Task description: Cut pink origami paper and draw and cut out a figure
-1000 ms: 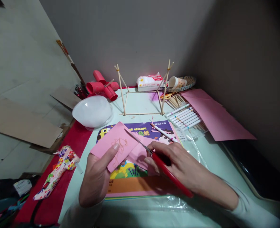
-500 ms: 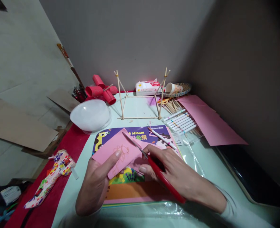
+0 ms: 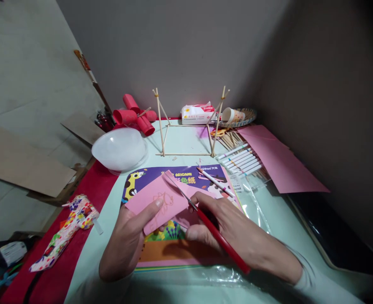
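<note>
My left hand [image 3: 129,236] pinches a piece of pink paper [image 3: 148,199], its thumb lying on top beside an orange-brown line drawing. In my right hand [image 3: 227,223] is a pair of red-handled scissors [image 3: 220,236], fingers wrapped round the handle. The blades point up and left across the paper's right part, and a pink flap shows on their right side. Beneath both hands lies an origami paper pack [image 3: 170,257] with a purple and orange cover. A white marker [image 3: 216,182] rests on its upper right.
Behind the pack stands a wooden stick frame [image 3: 188,154]. Left are a white plastic bowl [image 3: 120,148], red paper rolls [image 3: 125,116] and a colourful spotted object [image 3: 68,232]. Right are bagged markers [image 3: 241,160], pink sheets [image 3: 278,164] and a dark flat object [image 3: 328,236]. A tissue pack [image 3: 197,114] stands behind.
The scissors' blades look closer together than before, with the pink flap more to their right. Both hands keep their grips, and the view has shifted slightly.
</note>
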Demonstrator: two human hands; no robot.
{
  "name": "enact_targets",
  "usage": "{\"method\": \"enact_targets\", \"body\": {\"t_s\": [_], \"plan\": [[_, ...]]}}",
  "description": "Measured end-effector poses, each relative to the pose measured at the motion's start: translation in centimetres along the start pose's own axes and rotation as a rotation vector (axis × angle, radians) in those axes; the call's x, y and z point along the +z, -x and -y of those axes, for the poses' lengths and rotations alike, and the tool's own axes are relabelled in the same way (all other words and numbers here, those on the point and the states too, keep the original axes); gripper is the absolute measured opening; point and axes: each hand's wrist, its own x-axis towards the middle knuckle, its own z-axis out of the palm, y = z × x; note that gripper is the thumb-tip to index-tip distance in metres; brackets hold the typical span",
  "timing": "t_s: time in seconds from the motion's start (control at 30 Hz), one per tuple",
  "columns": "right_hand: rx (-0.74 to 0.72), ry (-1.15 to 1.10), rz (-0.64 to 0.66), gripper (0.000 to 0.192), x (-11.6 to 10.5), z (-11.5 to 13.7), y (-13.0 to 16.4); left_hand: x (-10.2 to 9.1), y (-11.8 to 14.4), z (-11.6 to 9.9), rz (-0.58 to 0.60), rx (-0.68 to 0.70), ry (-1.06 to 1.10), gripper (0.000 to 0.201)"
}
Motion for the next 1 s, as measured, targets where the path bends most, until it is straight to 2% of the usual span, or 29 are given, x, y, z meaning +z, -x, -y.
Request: {"method": "enact_targets", "body": {"t_s": [0.13, 0.27, 0.43, 0.63, 0.87, 1.0], "plan": [[-0.007, 0.023, -0.006, 0.044, 0.1, 0.0, 0.1, 0.4, 0.2, -0.5, 0.0, 0.071, -0.093, 0.022], [-0.002, -0.015, -0.038, 0.043, 0.3, 0.0, -0.2, 0.3, 0.0, -0.4, 0.062, 0.073, -0.177, 0.01], [0.029, -0.09, -0.043, 0.045, 0.5, 0.2, -0.4, 0.0, -0.1, -0.1, 0.05, 0.093, -0.201, 0.012], [0.032, -0.044, -0.043, 0.042, 0.8, -0.4, -0.4, -0.8, -0.3, 0.7, 0.065, -0.001, -0.196, 0.014], [-0.247, 0.274, -0.071, 0.027, 2.3, -2.8, -0.6, -1.9, -1.1, 1.8, 0.091, -0.051, -0.306, 0.029], [-0.279, 0.236, -0.044, 0.026, 1.8, -2.7, -0.7, -2.2, -1.3, 1.7, 0.086, -0.067, -0.336, 0.029]]}}
